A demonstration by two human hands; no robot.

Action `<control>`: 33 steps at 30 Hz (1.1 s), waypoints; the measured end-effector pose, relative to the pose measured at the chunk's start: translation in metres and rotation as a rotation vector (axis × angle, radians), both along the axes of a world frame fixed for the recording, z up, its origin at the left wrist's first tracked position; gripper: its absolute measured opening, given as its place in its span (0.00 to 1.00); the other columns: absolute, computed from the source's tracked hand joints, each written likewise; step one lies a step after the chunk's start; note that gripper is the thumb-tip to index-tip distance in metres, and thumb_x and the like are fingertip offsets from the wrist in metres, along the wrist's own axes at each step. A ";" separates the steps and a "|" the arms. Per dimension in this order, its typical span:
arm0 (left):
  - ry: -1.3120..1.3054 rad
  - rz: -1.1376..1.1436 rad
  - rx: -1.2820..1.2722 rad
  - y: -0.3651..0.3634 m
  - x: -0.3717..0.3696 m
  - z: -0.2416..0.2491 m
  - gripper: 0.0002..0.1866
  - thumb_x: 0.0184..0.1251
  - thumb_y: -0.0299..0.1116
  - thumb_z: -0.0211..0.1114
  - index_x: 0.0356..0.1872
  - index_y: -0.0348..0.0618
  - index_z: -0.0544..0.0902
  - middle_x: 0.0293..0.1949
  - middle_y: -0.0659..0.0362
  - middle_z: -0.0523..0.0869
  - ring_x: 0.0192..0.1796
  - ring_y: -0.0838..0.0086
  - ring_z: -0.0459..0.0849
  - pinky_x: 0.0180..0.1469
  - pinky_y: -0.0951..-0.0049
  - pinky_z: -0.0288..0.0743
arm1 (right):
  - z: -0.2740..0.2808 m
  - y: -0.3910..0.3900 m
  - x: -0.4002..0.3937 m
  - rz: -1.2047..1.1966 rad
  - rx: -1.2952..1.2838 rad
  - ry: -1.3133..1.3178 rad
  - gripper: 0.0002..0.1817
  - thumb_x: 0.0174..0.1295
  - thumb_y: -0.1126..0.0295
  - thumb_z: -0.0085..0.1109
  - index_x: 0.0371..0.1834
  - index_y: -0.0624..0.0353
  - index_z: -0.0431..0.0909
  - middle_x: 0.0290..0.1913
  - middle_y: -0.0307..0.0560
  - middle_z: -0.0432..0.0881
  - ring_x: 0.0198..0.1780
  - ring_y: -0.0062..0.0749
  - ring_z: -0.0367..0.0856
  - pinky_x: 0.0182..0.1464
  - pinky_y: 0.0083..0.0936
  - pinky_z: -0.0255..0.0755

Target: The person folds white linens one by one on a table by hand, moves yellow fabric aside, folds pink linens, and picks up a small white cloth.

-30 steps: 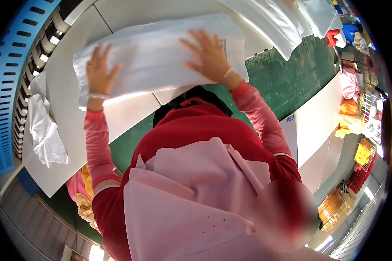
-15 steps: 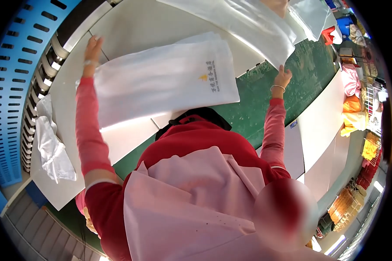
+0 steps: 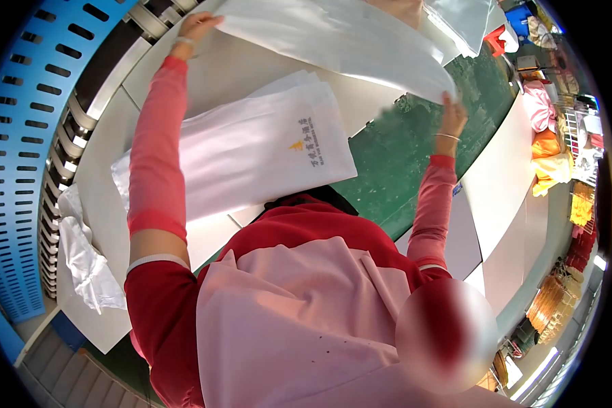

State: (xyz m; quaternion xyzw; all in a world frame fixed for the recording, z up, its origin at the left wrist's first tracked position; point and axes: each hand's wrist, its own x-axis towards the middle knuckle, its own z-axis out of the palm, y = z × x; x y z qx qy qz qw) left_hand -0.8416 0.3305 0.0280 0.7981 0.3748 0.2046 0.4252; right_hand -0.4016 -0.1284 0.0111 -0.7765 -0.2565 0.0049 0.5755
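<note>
A white pillowcase (image 3: 333, 44) stretches across the far side of the table between my two hands. My left hand (image 3: 198, 27) is closed on its left corner. At the other end, my right hand (image 3: 453, 117) pinches the right corner over the green surface. Nearer to me lies a stack of flat white pillowcases (image 3: 251, 146), with a gold emblem and dark lettering printed near the right end of the top one. My left forearm passes over the left part of this stack.
The white table (image 3: 102, 146) borders a roller machine (image 3: 81, 115) and a blue slotted panel (image 3: 20, 170) on the left. Crumpled white cloth (image 3: 88, 265) lies at the table's left edge. Part of another person's arm (image 3: 401, 8) shows at the top, near more folded white linen (image 3: 462, 24).
My left hand has moved up and right from beside the stack to the held pillowcase's left corner. My right hand keeps its corner. The view has shifted slightly.
</note>
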 end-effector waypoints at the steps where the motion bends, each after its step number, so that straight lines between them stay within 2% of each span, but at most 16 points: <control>1: -0.265 0.092 -0.125 -0.010 -0.011 0.019 0.06 0.56 0.37 0.64 0.33 0.50 0.80 0.33 0.68 0.81 0.35 0.82 0.77 0.35 0.81 0.65 | 0.020 0.002 -0.004 0.017 0.096 -0.164 0.10 0.55 0.65 0.62 0.27 0.61 0.78 0.24 0.31 0.71 0.24 0.17 0.65 0.27 0.17 0.60; 2: -0.529 0.182 -0.249 -0.021 -0.023 0.042 0.05 0.57 0.35 0.63 0.33 0.49 0.80 0.33 0.68 0.81 0.36 0.82 0.77 0.37 0.81 0.65 | 0.065 0.010 -0.026 0.022 0.263 0.032 0.10 0.57 0.66 0.60 0.31 0.63 0.78 0.27 0.33 0.74 0.27 0.18 0.68 0.29 0.17 0.61; 4: -0.875 0.032 -0.547 -0.004 -0.067 0.072 0.04 0.60 0.29 0.59 0.35 0.42 0.79 0.39 0.59 0.81 0.48 0.74 0.76 0.54 0.71 0.67 | 0.124 0.015 -0.038 0.115 0.457 0.356 0.12 0.61 0.68 0.53 0.39 0.67 0.76 0.35 0.41 0.79 0.35 0.24 0.76 0.40 0.19 0.67; 5: -0.906 0.044 -0.538 -0.005 -0.083 0.091 0.04 0.60 0.28 0.59 0.35 0.42 0.78 0.41 0.58 0.81 0.48 0.72 0.76 0.54 0.69 0.67 | 0.139 0.023 -0.043 0.290 0.567 0.430 0.13 0.60 0.69 0.53 0.43 0.68 0.75 0.40 0.45 0.78 0.41 0.28 0.76 0.46 0.23 0.68; 7: -0.919 0.138 -0.555 -0.029 -0.102 0.137 0.04 0.60 0.28 0.59 0.34 0.43 0.77 0.40 0.58 0.80 0.48 0.71 0.76 0.54 0.68 0.68 | 0.149 0.044 -0.047 0.356 0.557 0.528 0.14 0.60 0.69 0.54 0.44 0.68 0.73 0.43 0.46 0.78 0.46 0.32 0.76 0.50 0.26 0.67; 11: -0.870 0.251 -0.361 -0.015 -0.180 0.142 0.06 0.57 0.27 0.61 0.37 0.43 0.78 0.39 0.59 0.80 0.45 0.70 0.76 0.51 0.70 0.68 | 0.148 0.088 -0.067 0.458 0.578 0.563 0.14 0.58 0.73 0.55 0.46 0.67 0.73 0.45 0.46 0.77 0.48 0.32 0.74 0.54 0.26 0.64; 13: -0.940 0.262 -0.183 -0.059 -0.205 0.160 0.08 0.57 0.27 0.61 0.38 0.43 0.77 0.37 0.61 0.81 0.43 0.74 0.77 0.48 0.73 0.68 | 0.154 0.091 -0.092 0.520 0.616 0.523 0.13 0.58 0.74 0.55 0.45 0.67 0.73 0.45 0.46 0.77 0.49 0.32 0.74 0.55 0.27 0.64; 16: -0.844 0.352 -0.130 -0.144 -0.250 0.183 0.17 0.56 0.24 0.59 0.49 0.39 0.72 0.44 0.55 0.78 0.47 0.67 0.76 0.54 0.69 0.67 | 0.138 0.073 -0.116 0.689 0.627 0.638 0.10 0.55 0.74 0.56 0.41 0.65 0.75 0.42 0.43 0.78 0.44 0.30 0.75 0.51 0.26 0.66; 17: -0.834 0.326 -0.106 -0.171 -0.264 0.179 0.19 0.55 0.23 0.58 0.51 0.39 0.70 0.46 0.54 0.77 0.48 0.66 0.76 0.53 0.69 0.68 | 0.125 0.063 -0.122 0.738 0.634 0.667 0.10 0.55 0.74 0.55 0.40 0.64 0.76 0.42 0.43 0.78 0.43 0.30 0.75 0.51 0.26 0.67; 19: -0.782 0.454 -0.161 -0.220 -0.302 0.149 0.18 0.54 0.22 0.57 0.49 0.37 0.72 0.46 0.56 0.76 0.48 0.70 0.75 0.52 0.70 0.68 | 0.106 0.040 -0.157 0.660 0.299 0.475 0.11 0.54 0.74 0.54 0.40 0.64 0.77 0.42 0.41 0.78 0.39 0.28 0.75 0.47 0.24 0.67; 21: -0.511 0.560 -0.076 -0.268 -0.336 0.106 0.17 0.53 0.22 0.57 0.47 0.37 0.73 0.44 0.59 0.76 0.47 0.75 0.74 0.50 0.73 0.68 | 0.075 0.015 -0.192 0.570 -0.029 0.281 0.11 0.53 0.75 0.53 0.41 0.63 0.77 0.41 0.40 0.78 0.36 0.25 0.75 0.43 0.21 0.68; 23: -0.363 0.571 -0.276 -0.306 -0.365 0.061 0.15 0.53 0.23 0.58 0.45 0.37 0.75 0.42 0.61 0.75 0.46 0.78 0.72 0.48 0.79 0.67 | 0.008 -0.024 -0.192 0.708 -0.038 0.653 0.14 0.53 0.71 0.55 0.42 0.62 0.77 0.38 0.37 0.78 0.34 0.20 0.73 0.39 0.16 0.65; 25: -0.218 0.557 -0.353 -0.334 -0.370 0.030 0.14 0.53 0.23 0.59 0.43 0.38 0.76 0.43 0.61 0.75 0.44 0.79 0.73 0.47 0.82 0.66 | 0.011 -0.037 -0.219 0.481 -0.065 0.814 0.14 0.53 0.65 0.58 0.41 0.61 0.78 0.33 0.36 0.77 0.32 0.19 0.71 0.36 0.15 0.63; 26: -0.215 0.605 -0.334 -0.339 -0.370 0.025 0.13 0.54 0.22 0.59 0.43 0.38 0.76 0.42 0.61 0.75 0.44 0.79 0.73 0.47 0.82 0.66 | 0.013 -0.041 -0.229 0.364 -0.076 0.889 0.15 0.54 0.62 0.59 0.40 0.61 0.79 0.31 0.35 0.77 0.30 0.18 0.70 0.35 0.14 0.63; 30: -0.192 0.691 -0.217 -0.332 -0.342 0.042 0.11 0.56 0.21 0.59 0.42 0.40 0.77 0.40 0.62 0.76 0.44 0.78 0.74 0.48 0.81 0.66 | 0.000 -0.024 -0.202 0.474 -0.444 0.455 0.21 0.53 0.54 0.63 0.32 0.66 0.80 0.25 0.35 0.77 0.27 0.17 0.69 0.33 0.15 0.65; 33: -0.317 0.670 -0.072 -0.295 -0.340 0.044 0.10 0.57 0.22 0.59 0.42 0.38 0.77 0.41 0.62 0.78 0.45 0.79 0.75 0.48 0.81 0.66 | 0.037 0.018 -0.204 0.558 -0.190 0.366 0.20 0.51 0.59 0.65 0.33 0.68 0.80 0.30 0.37 0.79 0.31 0.17 0.71 0.35 0.16 0.65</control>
